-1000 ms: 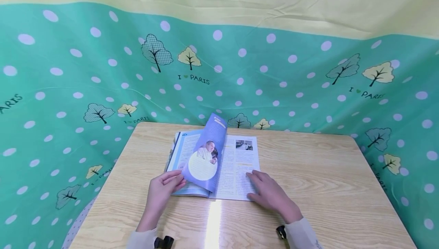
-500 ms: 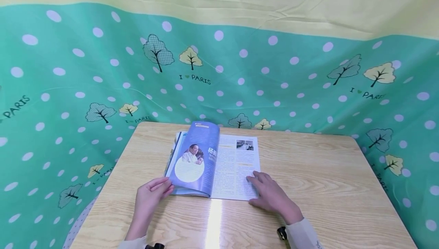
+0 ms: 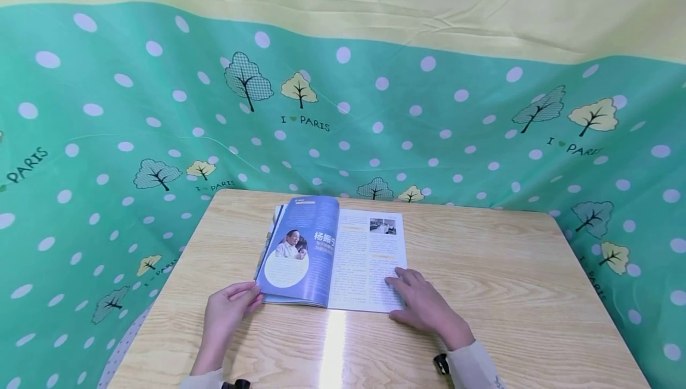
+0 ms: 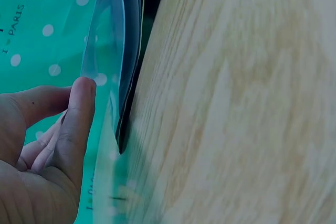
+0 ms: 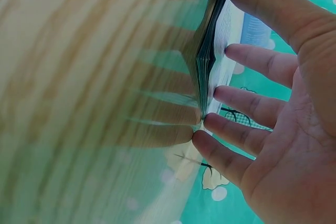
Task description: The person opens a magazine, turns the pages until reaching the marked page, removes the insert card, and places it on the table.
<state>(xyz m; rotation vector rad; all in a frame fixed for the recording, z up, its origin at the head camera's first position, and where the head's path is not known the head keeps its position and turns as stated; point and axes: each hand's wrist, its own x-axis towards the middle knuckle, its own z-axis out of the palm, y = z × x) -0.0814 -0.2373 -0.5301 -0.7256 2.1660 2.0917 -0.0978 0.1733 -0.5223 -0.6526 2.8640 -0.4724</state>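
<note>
An open magazine [image 3: 364, 285] lies on the wooden table, its right page white with columns of text and a small photo. A blue page [image 3: 321, 276] with a round white panel and a picture of a person lies over the left side. At its lower left corner my left hand [image 3: 229, 311] pinches the page between thumb and finger; the left wrist view shows the page edge [image 4: 102, 51] standing slightly apart from the sheets below. My right hand [image 3: 423, 305] rests on the right page's lower outer edge, with spread fingertips touching the magazine [image 5: 209, 51] in the right wrist view.
The pale wooden table [image 3: 509, 288] has a bright light reflection near its front. A green curtain [image 3: 461, 139] with white dots and printed trees hangs behind and at both sides. Dark wrist straps sit by both sleeves.
My left hand has moved left and toward the front edge, carrying the blue page's corner with it. The raised page has come down flatter over the left side. The right hand has hardly moved.
</note>
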